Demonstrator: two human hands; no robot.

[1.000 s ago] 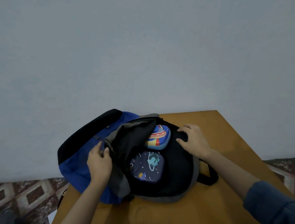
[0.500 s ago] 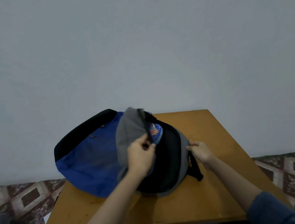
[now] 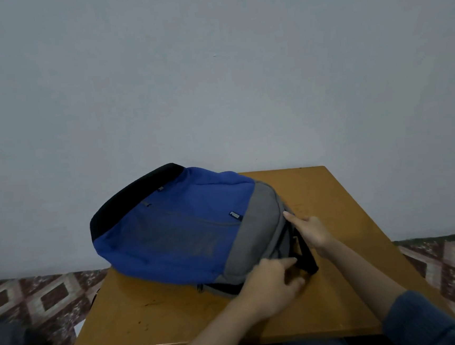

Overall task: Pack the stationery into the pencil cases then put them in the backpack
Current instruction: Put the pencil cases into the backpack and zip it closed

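Blue-and-grey backpack flat on the tabletop (Puma tag up). Left grip pinching its near-right grey edge. Right grip just beyond, forefinger touching the grey rim beside the black strap; open or closed, cannot tell.

The backpack lies flat on the wooden table, front face up and its main flap laid over shut. It is blue, with a black far-left end, a grey band on the right and a small label. Its black strap trails off the right edge.
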